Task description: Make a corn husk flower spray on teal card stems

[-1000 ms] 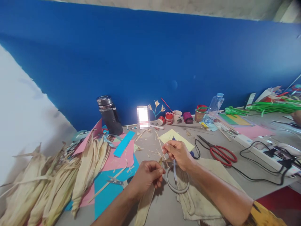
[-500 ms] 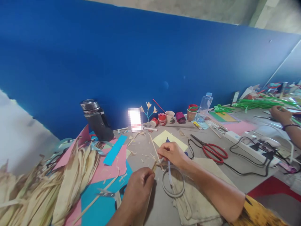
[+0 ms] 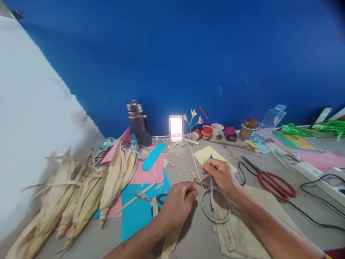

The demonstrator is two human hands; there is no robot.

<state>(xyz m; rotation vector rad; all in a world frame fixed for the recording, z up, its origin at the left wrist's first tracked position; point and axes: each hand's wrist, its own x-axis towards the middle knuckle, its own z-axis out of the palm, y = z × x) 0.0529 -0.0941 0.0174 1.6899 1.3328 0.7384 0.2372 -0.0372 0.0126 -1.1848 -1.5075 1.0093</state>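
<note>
My left hand is closed around a pale strip of dried husk, whose broad end hangs below it and whose narrow brownish tip shows past the fingers. My right hand is pinched just to the right of that tip, near a thin pale stick; what its fingertips hold is too small to make out. A blue-tipped glue tool or pen stands behind the right fingers and crosses a grey ring. Folded beige cloth lies under the right forearm.
Dried corn husks are heaped at the left beside pink and blue paper with small scissors. A dark flask, paint jars and a clear bottle line the wall. Red-handled scissors and a power strip lie right.
The view has turned left, so things appear farther right and the other person's hand is out of frame. Both my hands keep nearly the same pose and spacing.
</note>
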